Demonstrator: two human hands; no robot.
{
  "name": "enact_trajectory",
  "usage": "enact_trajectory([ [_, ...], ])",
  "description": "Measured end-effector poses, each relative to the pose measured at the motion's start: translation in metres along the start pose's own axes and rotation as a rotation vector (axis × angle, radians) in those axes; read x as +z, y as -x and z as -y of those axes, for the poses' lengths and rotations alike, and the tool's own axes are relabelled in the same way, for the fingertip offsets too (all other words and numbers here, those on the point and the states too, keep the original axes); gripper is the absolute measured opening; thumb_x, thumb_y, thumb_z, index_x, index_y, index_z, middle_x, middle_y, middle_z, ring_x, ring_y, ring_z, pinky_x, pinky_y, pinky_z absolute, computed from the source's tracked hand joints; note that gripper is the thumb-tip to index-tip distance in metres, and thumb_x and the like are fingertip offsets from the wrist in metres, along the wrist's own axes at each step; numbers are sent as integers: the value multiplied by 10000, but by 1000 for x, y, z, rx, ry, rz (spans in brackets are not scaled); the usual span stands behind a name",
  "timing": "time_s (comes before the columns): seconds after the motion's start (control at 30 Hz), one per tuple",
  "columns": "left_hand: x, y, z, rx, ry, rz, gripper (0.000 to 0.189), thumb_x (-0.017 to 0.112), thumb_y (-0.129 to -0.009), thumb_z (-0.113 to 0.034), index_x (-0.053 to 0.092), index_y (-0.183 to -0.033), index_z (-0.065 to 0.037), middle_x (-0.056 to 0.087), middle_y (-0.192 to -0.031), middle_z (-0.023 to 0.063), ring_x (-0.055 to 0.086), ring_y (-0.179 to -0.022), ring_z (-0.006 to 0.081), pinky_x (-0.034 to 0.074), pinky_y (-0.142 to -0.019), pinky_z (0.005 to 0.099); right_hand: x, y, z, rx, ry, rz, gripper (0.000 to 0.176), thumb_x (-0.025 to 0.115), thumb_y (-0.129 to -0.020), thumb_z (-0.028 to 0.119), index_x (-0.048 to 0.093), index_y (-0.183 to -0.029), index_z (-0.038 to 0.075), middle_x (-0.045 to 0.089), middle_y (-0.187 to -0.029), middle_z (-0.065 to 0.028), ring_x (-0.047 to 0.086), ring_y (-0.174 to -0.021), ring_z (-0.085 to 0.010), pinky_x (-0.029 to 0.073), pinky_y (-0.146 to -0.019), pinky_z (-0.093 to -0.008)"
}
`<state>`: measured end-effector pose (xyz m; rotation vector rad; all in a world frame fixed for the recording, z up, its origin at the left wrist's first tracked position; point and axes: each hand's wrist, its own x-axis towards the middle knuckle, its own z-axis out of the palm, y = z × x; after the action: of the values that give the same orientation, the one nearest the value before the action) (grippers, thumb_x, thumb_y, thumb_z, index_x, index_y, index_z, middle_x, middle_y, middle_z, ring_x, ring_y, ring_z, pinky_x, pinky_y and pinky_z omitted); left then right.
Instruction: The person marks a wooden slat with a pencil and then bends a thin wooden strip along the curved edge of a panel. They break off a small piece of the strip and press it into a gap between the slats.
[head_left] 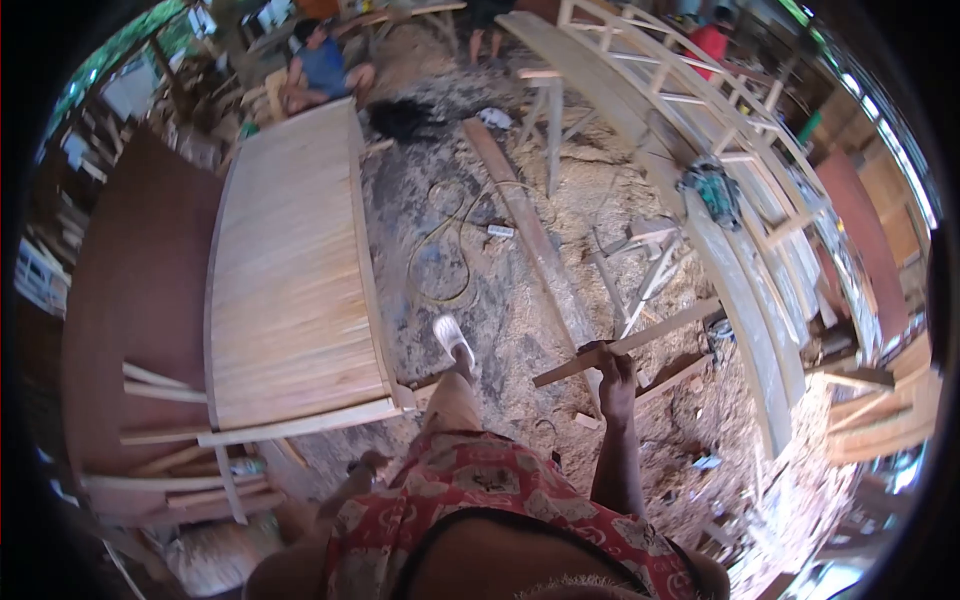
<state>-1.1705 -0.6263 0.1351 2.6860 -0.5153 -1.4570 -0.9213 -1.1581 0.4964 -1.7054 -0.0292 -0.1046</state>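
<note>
My right hand [614, 376] is closed around a narrow wooden board [660, 326], which sticks out to both sides of the fist above the sawdust-covered ground. My left hand [371, 463] hangs low beside my body, near the front end of a large slatted wooden panel [290, 270]. Its fingers are small and dim here, so I cannot make out whether it holds anything. One of my feet, in a pale slipper [453, 338], is set forward on the ground between the panel and a long plank [535, 240].
A long timber workbench [735, 290] runs along the right, bearing a ladder-like wooden frame [735, 130] and a teal power tool [712, 190]. A yellowish cord [440, 298] loops across the ground. A person in blue [325, 70] sits at the back left; another in red [708, 45] is behind the frame.
</note>
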Motion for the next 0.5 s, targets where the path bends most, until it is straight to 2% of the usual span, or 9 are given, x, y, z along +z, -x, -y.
enact_trajectory([
  [0.13,-5,-67,25,-162,686,-13,520,605,-954,-275,580,-1463,-383,755,-1114,155,750,-993,346,588,-828,486,31,-55,1,-77,234,99,262,525,-1066,138,723,-1096,-31,759,-935,-171,722,-883,-254,543,-799,-380],
  [0.2,-53,-79,32,-261,608,47,488,585,-970,-244,602,-1441,-372,756,-1135,150,753,-980,350,591,-831,480,52,-101,-11,-256,377,230,258,476,-1069,92,695,-1145,-21,755,-941,-192,728,-835,-329,557,-741,-401],
  [0.23,-90,-80,37,-167,407,22,433,608,-986,-365,649,-1400,-247,749,-1155,174,727,-1062,372,574,-911,479,70,-122,-7,-150,242,273,237,491,-1033,57,686,-1157,6,747,-947,-193,732,-830,-370,582,-720,-420],
  [0.27,-122,-90,43,-170,424,16,433,608,-986,-365,649,-1400,-247,749,-1155,174,727,-1062,372,574,-911,479,86,-147,-20,-163,400,343,221,519,-1006,46,669,-1168,29,736,-919,-178,739,-845,-368,588,-720,-445],
  [0.33,-178,-102,65,-470,819,-169,553,652,-954,-517,692,-1320,-104,740,-1193,193,683,-1161,385,537,-1007,469,127,-199,-40,-208,667,522,163,526,-1014,66,637,-1127,30,721,-894,-178,733,-834,-380,587,-712,-469],
  [0.37,-207,-105,78,-454,909,-267,695,675,-904,-641,716,-1229,-28,717,-1263,209,634,-1254,390,497,-1075,461,153,-223,-55,-164,704,563,122,535,-1041,130,605,-1075,36,703,-842,-208,716,-814,-427,573,-695,-510],
  [0.43,-265,-130,112,-490,856,-508,552,673,-932,-571,730,-1162,-73,738,-1179,176,663,-1159,399,528,-1007,471,205,-272,-62,-49,781,610,193,583,-1042,237,598,-1015,46,685,-788,-245,680,-791,-490,537,-680,-573],
  [0.47,-301,-139,140,-122,702,-637,438,678,-948,-504,722,-1094,-93,732,-1040,142,670,-1018,397,544,-920,492,231,-295,-38,36,803,655,222,596,-1042,267,604,-1006,49,681,-773,-251,671,-787,-504,523,-676,-589],
  [0.5,-343,-148,157,50,459,-1030,303,672,-967,-408,710,-1046,-118,694,-932,113,653,-894,367,549,-833,482,252,-321,-29,36,809,674,222,596,-1042,267,604,-1006,49,681,-773,-251,671,-787,-504,523,-676,-589],
])
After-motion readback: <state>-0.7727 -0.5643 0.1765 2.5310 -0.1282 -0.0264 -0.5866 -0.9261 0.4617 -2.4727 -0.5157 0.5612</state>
